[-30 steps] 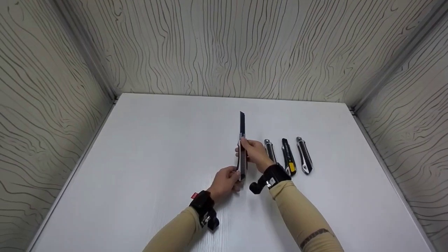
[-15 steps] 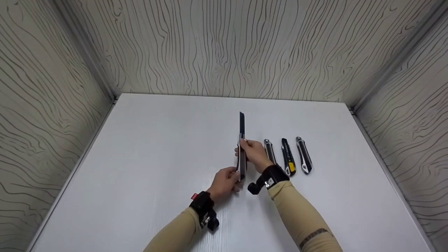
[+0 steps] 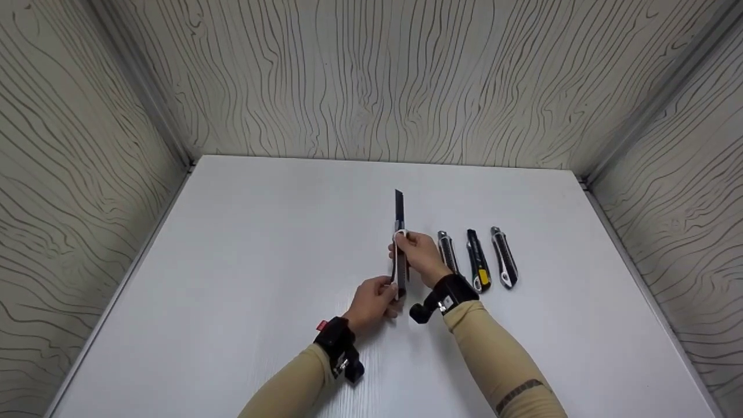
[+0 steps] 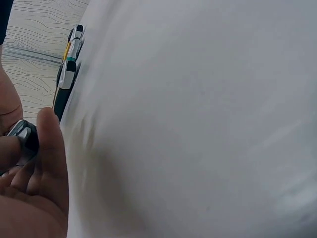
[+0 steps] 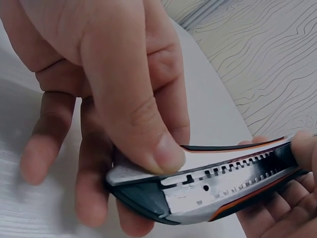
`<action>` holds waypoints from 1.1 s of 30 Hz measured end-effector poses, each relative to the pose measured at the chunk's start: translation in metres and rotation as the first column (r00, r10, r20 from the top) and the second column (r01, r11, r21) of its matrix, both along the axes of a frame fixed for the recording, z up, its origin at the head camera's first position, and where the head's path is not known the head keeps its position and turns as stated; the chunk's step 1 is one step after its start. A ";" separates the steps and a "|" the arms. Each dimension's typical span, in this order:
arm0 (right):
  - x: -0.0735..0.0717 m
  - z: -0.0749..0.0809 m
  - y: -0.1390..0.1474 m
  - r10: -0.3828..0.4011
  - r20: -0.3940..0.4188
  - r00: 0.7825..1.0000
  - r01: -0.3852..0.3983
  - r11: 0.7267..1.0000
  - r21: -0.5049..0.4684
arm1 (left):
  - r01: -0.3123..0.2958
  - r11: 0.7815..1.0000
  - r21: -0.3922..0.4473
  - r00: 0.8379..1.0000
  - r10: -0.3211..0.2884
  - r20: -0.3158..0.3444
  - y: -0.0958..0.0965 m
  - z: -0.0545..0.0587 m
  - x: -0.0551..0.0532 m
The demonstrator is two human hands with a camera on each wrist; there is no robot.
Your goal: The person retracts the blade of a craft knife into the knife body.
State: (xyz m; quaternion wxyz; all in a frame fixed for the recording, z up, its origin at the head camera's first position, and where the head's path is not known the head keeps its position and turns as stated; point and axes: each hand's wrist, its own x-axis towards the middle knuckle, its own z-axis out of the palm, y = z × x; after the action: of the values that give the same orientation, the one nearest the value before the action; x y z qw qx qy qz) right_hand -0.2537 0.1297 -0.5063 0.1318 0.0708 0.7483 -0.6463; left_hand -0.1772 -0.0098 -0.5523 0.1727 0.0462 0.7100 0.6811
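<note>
A utility knife [image 3: 400, 273] with a silver and dark handle is held over the white table, its long black blade [image 3: 399, 206] out and pointing away. My left hand [image 3: 371, 301] pinches the butt end, thumb on top. My right hand [image 3: 422, 255] grips the handle nearer the blade, its thumb lying on the upper side. In the right wrist view, the left thumb [image 5: 168, 153] presses by the dark end cap, and the right hand [image 5: 282, 208] holds the far end, partly cut off. The left wrist view shows only the knife's butt [image 4: 30, 141] between the fingers.
Right of the hands lie three more utility knives in a row: a silver one [image 3: 447, 251] partly behind the right wrist, a black one with a yellow part [image 3: 478, 258], and another silver one [image 3: 504, 255]. Wood-patterned walls [image 3: 371, 81] enclose the white table [image 3: 261, 232].
The blade of the held knife shows a little shorter, its tip having drawn back toward me. My right thumb has slid slightly back along the handle. The left hand stays in place.
</note>
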 end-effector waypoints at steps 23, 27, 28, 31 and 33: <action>0.001 0.000 -0.001 0.016 -0.009 1.000 -0.016 0.999 -0.046 | -0.029 1.000 -0.005 1.000 0.029 -0.005 0.001 0.001 0.000; 0.002 0.000 -0.002 0.019 -0.005 1.000 -0.019 0.999 -0.041 | -0.025 1.000 0.004 1.000 0.025 0.001 0.000 0.001 0.000; 0.002 0.000 -0.002 0.020 -0.004 1.000 -0.021 0.999 -0.042 | -0.026 1.000 0.004 1.000 0.026 0.003 0.000 0.001 0.000; 0.002 0.000 -0.002 0.022 -0.006 1.000 -0.023 0.999 -0.032 | -0.028 1.000 0.002 1.000 0.028 0.010 -0.001 0.002 0.000; 0.002 -0.001 -0.002 0.023 -0.007 1.000 -0.023 0.999 -0.029 | -0.029 1.000 0.001 1.000 0.029 0.013 -0.001 0.002 0.000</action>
State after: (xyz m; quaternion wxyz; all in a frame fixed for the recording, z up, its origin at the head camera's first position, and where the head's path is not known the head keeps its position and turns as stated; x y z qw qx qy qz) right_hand -0.2520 0.1273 -0.5069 0.1378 0.0580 0.7402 -0.6556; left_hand -0.1770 -0.0105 -0.5504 0.1677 0.0317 0.7090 0.6843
